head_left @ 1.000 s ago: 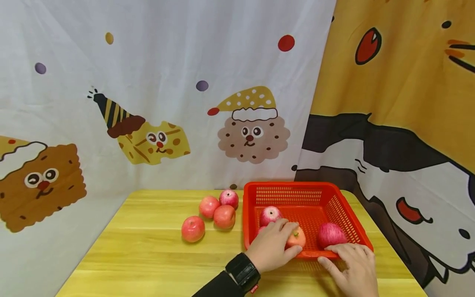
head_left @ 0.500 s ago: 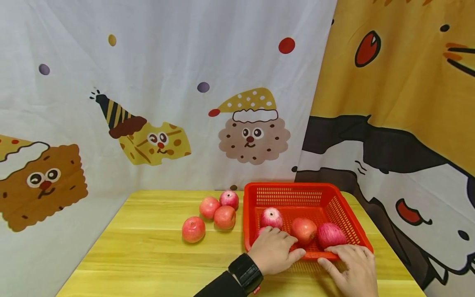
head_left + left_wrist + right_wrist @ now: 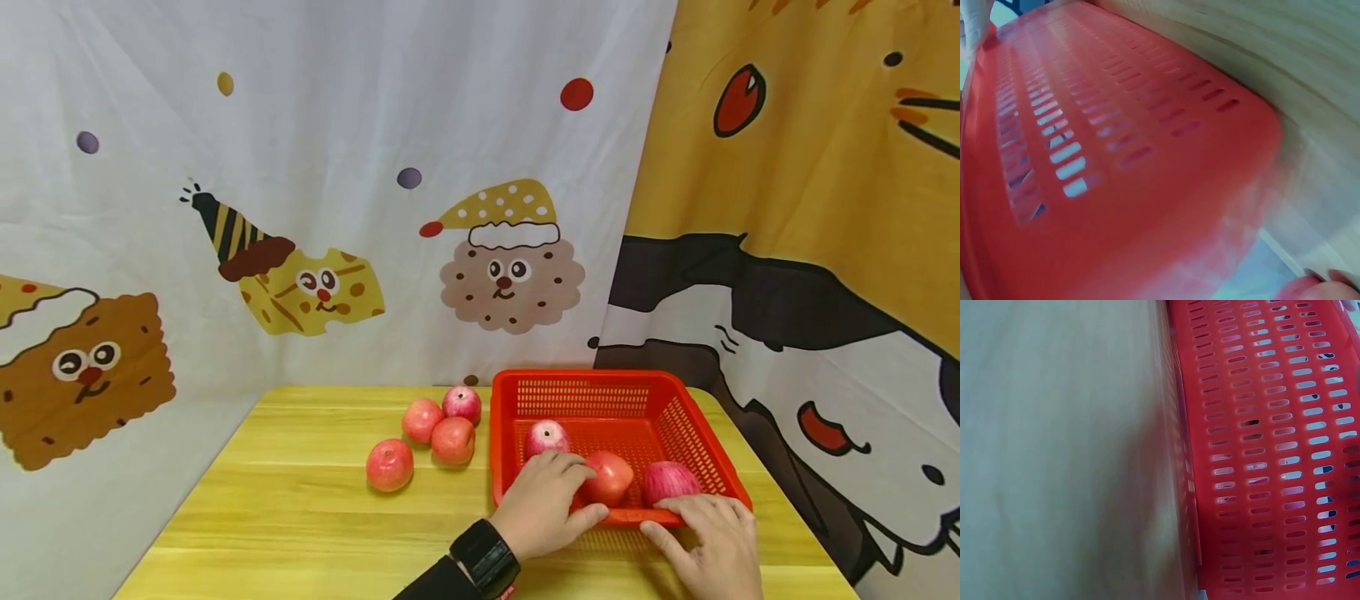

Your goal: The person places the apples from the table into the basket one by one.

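A red plastic basket with slotted walls stands on the wooden table. At its near side my left hand holds the rim, fingers bent over into the basket and the thumb along the edge. Those fingertips are right beside a light red apple. My right hand grips the same rim farther right, thumb in front, with a darker striped apple just behind the fingers. A pale-topped apple lies at the basket's left; another below it is mostly covered by my left hand. Both wrist views show the outer wall.
Left of the basket, several loose apples sit on the table, one apple a little apart. A printed curtain hangs behind the table's far edge and along the right side.
The light red apple, between my left fingers and thumb a second ago, rolled right toward the striped apple, then back left and nearer the front rim. My right hand stays put.
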A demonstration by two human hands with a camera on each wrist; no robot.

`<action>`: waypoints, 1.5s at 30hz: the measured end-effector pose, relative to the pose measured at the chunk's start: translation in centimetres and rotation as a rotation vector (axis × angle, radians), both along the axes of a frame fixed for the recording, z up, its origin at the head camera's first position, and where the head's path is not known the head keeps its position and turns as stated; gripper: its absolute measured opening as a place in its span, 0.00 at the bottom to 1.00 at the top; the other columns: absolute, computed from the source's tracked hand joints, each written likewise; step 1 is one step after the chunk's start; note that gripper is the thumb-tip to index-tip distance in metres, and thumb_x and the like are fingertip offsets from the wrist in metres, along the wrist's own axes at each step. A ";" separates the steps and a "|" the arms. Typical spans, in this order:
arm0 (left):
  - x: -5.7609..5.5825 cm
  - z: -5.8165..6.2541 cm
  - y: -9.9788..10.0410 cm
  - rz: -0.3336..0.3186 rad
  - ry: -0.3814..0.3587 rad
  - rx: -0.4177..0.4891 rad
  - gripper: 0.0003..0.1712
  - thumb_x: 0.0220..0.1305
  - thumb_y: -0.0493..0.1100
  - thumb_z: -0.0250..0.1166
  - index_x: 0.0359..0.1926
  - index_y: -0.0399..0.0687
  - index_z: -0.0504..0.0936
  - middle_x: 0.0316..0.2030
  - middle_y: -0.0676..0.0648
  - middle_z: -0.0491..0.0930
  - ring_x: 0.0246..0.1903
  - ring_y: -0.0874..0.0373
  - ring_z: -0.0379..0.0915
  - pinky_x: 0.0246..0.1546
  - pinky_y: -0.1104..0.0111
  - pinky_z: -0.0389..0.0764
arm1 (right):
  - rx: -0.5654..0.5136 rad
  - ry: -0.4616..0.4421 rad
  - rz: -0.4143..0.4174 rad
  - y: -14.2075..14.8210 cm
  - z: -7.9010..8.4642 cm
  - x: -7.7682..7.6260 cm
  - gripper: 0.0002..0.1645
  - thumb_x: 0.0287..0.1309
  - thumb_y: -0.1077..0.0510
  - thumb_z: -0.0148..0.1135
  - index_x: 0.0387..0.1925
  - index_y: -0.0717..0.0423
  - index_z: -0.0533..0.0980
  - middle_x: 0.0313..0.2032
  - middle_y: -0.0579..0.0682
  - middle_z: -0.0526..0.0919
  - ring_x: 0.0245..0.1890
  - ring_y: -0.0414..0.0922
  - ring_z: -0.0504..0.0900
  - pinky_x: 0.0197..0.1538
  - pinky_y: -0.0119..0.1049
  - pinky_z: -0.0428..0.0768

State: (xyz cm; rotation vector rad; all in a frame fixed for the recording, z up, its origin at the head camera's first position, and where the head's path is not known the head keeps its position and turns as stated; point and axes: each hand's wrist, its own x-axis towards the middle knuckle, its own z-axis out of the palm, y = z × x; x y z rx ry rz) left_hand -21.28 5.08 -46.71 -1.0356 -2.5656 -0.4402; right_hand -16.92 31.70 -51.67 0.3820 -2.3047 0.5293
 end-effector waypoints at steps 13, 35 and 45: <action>-1.9 -2.2 -13.5 0.327 0.056 0.283 0.40 0.65 0.60 0.63 0.66 0.37 0.68 0.62 0.38 0.69 0.63 0.41 0.57 0.63 0.43 0.61 | 0.002 -0.014 0.000 -0.1 -0.2 -0.2 0.22 0.36 0.39 0.80 0.32 0.44 0.83 0.32 0.45 0.85 0.39 0.49 0.75 0.48 0.57 0.59; -2.6 -5.6 -23.3 0.573 -0.150 0.128 0.42 0.50 0.55 0.72 0.61 0.37 0.70 0.48 0.36 0.74 0.38 0.44 0.75 0.36 0.53 0.82 | 0.003 -0.009 -0.003 0.0 -0.4 -0.1 0.22 0.38 0.39 0.79 0.32 0.44 0.82 0.32 0.45 0.84 0.40 0.49 0.75 0.48 0.58 0.59; -2.4 -5.4 -23.0 0.584 -0.173 0.092 0.42 0.53 0.56 0.70 0.62 0.36 0.68 0.49 0.34 0.72 0.34 0.44 0.75 0.32 0.53 0.82 | 0.003 -0.016 -0.003 0.1 -0.4 -0.2 0.21 0.38 0.39 0.79 0.33 0.43 0.82 0.33 0.44 0.84 0.40 0.49 0.75 0.48 0.58 0.59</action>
